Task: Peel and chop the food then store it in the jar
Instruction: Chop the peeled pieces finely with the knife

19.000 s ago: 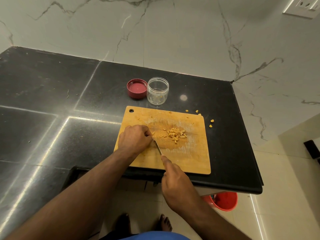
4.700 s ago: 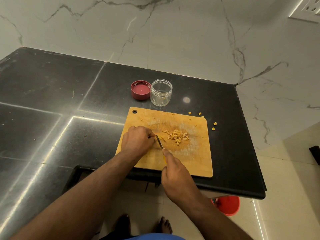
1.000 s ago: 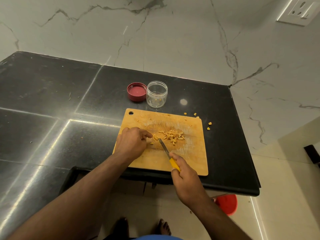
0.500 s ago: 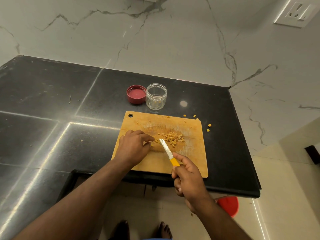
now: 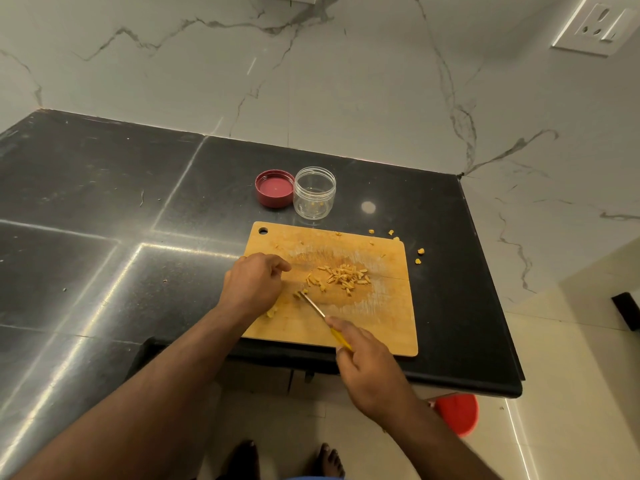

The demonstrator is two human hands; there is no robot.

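Now, left hand (image 5: pixel 254 284): rests on the cutting board (image 5: pixel 391 327), fingers loosely curled, holding nothing.
Right hand (image 5: pixel 369 368): grips the yellow-handled knife (image 5: pixel 317 308), blade tip on the board just beside the left hand.
Chopped food (image 5: pixel 343 277): piled beyond the knife tip.
Jar (image 5: pixel 314 192): open, past the board's far edge, red lid (image 5: pixel 274 187) touching it.
Counter (image 5: pixel 464 306): bare strip right of the right hand, up to the edge.

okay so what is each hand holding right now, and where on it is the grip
The right hand grips the knife by its yellow handle. The left hand rests on the cutting board, fingers curled; whether it holds anything cannot be told.
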